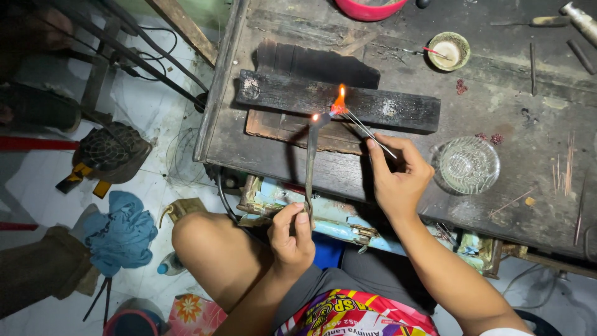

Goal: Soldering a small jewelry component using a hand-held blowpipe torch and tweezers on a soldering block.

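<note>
— So, starting from the left: what has your left hand (292, 233) got?

— My left hand is pinched shut, thumb and fingers, on the lower end of a thin dark metal blowpipe torch (310, 158). I hold it low, down by my knee, so its glowing tip points up and away from me, near the small orange flame (339, 99).

— Why does the flame sit on that wood?

— It burns on a long charred black wooden block (336, 102) lying across the dark, scarred wooden worktop (497, 93). I judge the block is there to take the scorching instead of the worktop; a second burnt board (317, 62) lies just behind it, touching.

— And your right hand?

— My right hand (398, 177) is closed around a pair of thin silvery metal wires (367, 130), gripped at the near end between thumb and fingertips. Their far ends reach into the flame, so my fingers stay well back from the heat. Whether something small is held at those tips I cannot tell; the flame hides it.

— What lies further right?

— A round clear ribbed glass dish (467, 165) stands just beside my right hand, within easy reach. Farther back is a small round pale bowl (449, 51) with a red-tipped stick resting in it, and a red plastic basin rim (370, 9) at the far edge. Thin copper-coloured rods (567, 158) lie loose at the right, well apart from the flame.
</note>
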